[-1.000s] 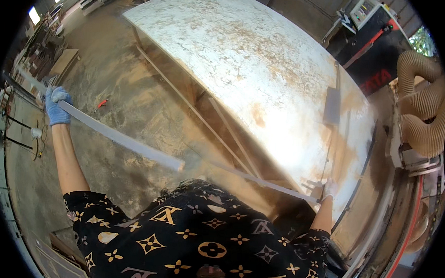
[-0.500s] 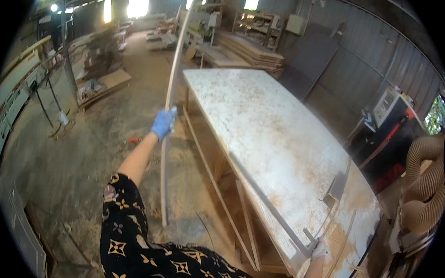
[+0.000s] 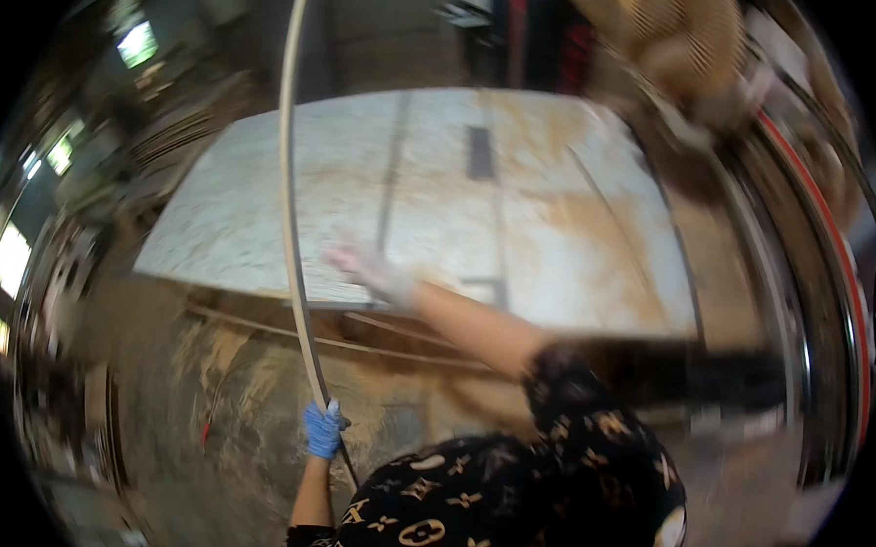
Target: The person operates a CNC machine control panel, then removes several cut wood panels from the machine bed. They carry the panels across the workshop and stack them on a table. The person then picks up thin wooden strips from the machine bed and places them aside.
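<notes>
My left hand (image 3: pixel 323 430), in a blue glove, is closed round a long, pale, slightly curved wooden strip (image 3: pixel 294 228). The strip stands tilted upward in front of me and runs out of the top of the view. My right arm reaches leftward over the near side of the white table (image 3: pixel 226 196). At its end my right hand (image 3: pixel 372 271), in a whitish glove, is smeared by motion just right of the wooden strip; its fingers cannot be made out. A narrow dark strip (image 3: pixel 393 174) lies across the tabletop beyond that hand.
On the dusty table rest a dark rectangular block (image 3: pixel 480 153) and a thin strip (image 3: pixel 607 208). A ribbed hose (image 3: pixel 703 36) hangs at the far right, above a red-edged machine rail (image 3: pixel 823 197). A small red object (image 3: pixel 205 430) lies on the floor at left.
My view has turned right. My right hand has left the dark strip's end and swung left toward the wooden strip. The dark strip, earlier along the table's long edge, now lies across it.
</notes>
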Demonstrator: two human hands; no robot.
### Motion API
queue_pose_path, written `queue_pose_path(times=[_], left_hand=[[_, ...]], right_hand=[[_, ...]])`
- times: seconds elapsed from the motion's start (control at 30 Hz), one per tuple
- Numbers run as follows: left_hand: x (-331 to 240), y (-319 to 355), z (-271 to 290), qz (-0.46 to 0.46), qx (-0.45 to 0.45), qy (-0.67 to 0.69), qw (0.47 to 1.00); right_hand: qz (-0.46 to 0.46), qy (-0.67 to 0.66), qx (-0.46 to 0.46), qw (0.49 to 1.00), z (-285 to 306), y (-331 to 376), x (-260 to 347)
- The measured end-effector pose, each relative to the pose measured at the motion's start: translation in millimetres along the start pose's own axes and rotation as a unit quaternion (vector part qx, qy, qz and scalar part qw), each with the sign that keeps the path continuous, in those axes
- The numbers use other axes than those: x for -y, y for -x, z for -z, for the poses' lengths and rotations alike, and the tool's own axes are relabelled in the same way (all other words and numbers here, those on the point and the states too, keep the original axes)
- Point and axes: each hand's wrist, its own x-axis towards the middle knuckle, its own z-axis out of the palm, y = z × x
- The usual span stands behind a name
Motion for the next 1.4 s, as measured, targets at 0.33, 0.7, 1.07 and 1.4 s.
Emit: queue_pose_path(times=[0.33, 0.7, 1.07, 1.4], left_hand=[[59, -95, -80, -0.037, 0.096, 0.040, 0.994], [9, -68, -174, -0.073, 0.421, 0.019, 0.904], [73, -91, -135, -0.070, 0.462, -0.121, 0.876], [89, -15, -241, -0.034, 0.511, 0.009, 0.859]], right_hand=[[0.226, 0.040, -0.258, 0.938, -7, -17, 18], [0.039, 0.345, -0.521, 0.780, 102, 223, -55], [-0.353, 0.441, -0.574, 0.592, -78, 548, -160], [-0.495, 0.353, -0.708, 0.359, -221, 696, -169]])
